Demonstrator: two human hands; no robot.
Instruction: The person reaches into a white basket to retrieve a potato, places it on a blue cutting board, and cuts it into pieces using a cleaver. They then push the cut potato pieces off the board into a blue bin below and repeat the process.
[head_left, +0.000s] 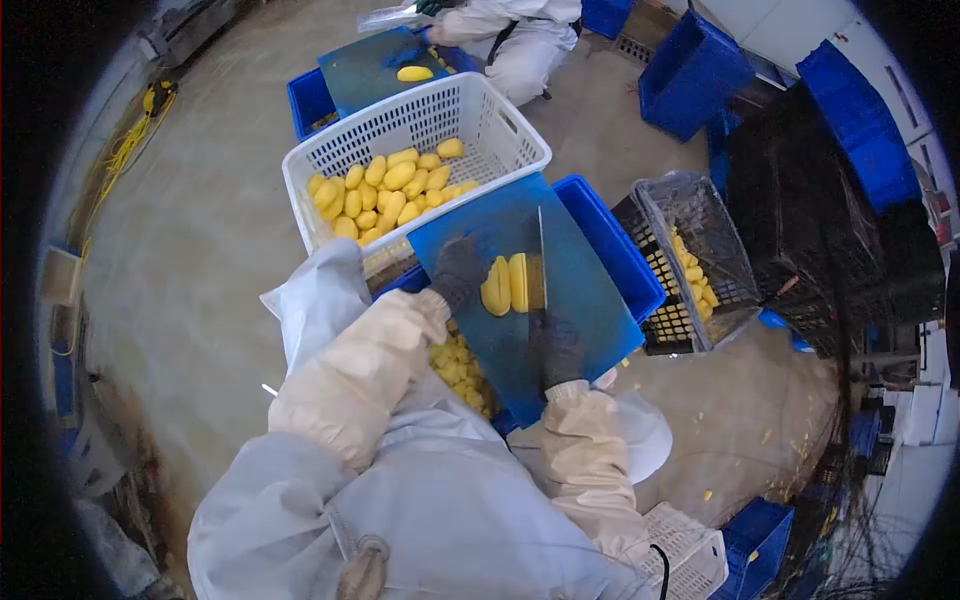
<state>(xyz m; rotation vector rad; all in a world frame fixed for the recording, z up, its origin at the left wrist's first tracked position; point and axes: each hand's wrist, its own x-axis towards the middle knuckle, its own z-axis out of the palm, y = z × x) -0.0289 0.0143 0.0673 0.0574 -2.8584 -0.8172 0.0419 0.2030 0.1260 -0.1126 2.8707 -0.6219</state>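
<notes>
A blue cutting board (490, 350) lies in front of me across a blue crate. On it sit cut pieces of a peeled potato: one piece (496, 287) on the left and another (519, 283) beside the blade. My right hand (560, 350), in a dark glove, is closed round the handle of a knife (541, 250), its blade pointing away from me along the right side of the pieces. My left hand (458, 272), also in a dark glove, rests on the board left of the potato pieces, apart from them, its fingers loosely extended and somewhat blurred.
A white basket (420, 110) of whole peeled potatoes (385, 190) stands beyond the board. Cut pieces (460, 370) fill the blue crate below. A lined black crate (735, 240) holds more pieces at right. Another person (530, 45) works at a second board (370, 75).
</notes>
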